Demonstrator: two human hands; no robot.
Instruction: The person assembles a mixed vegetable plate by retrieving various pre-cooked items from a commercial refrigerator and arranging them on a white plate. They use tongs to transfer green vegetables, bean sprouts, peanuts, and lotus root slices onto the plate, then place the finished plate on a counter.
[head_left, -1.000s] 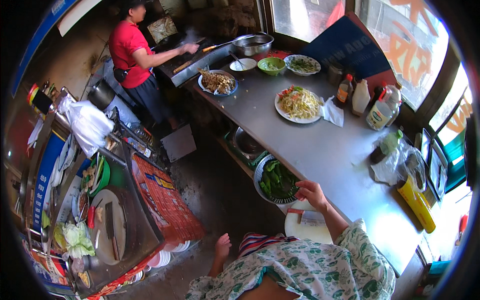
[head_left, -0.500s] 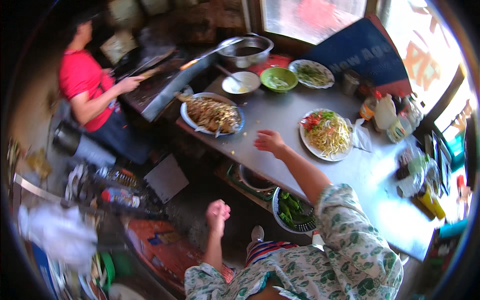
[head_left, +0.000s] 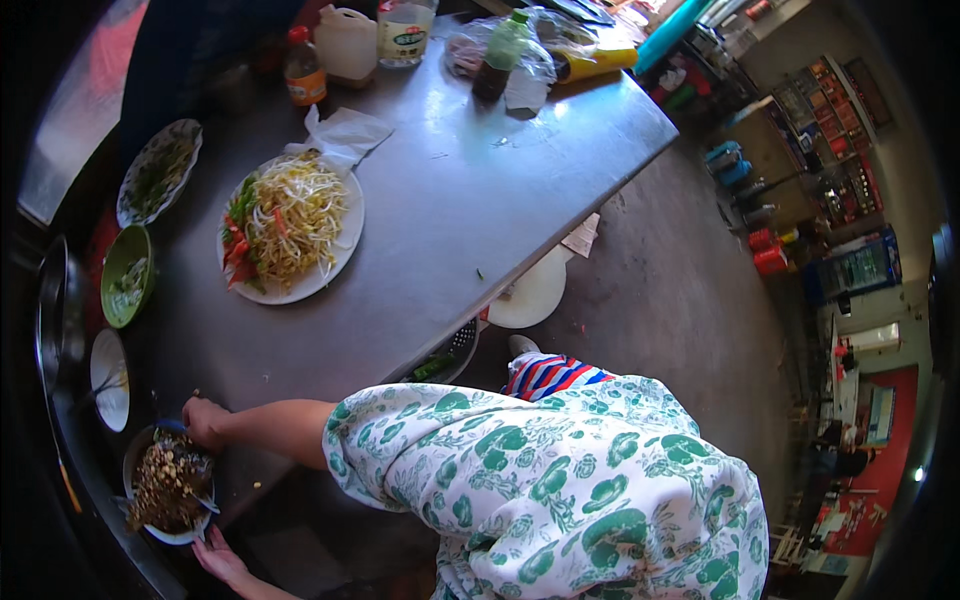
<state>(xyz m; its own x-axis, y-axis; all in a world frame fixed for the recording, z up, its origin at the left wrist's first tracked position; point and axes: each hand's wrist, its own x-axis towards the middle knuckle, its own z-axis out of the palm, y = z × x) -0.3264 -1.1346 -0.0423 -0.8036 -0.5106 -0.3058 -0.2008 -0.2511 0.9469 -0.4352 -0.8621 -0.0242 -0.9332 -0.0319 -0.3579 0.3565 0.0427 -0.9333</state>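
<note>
At the lower left, a pale dish (head_left: 178, 537) holds a whole cooked fish (head_left: 172, 480) topped with chopped, golden bits. My right hand (head_left: 206, 424) is closed at the dish's rim on the tabletop side, fingers curled. On the near side, my left hand (head_left: 218, 558) has its fingers against the rim, partly tucked below it. A white bowl with a spoon (head_left: 110, 380) stands just beyond the dish. Farther along are a green bowl (head_left: 128, 276) and a scalloped plate of greens (head_left: 160, 172).
A white plate (head_left: 345, 235) of bean sprouts and sliced peppers sits on the metal table (head_left: 440, 240). Bottles, including a red-capped one (head_left: 305, 72), stand at its far edge. Below the table are a colander (head_left: 462, 345) and a round white lid or stool (head_left: 530, 292).
My view has swung to the left end of the table. Both hands, apart and holding nothing before, are now at the fish dish. The person in red is out of view.
</note>
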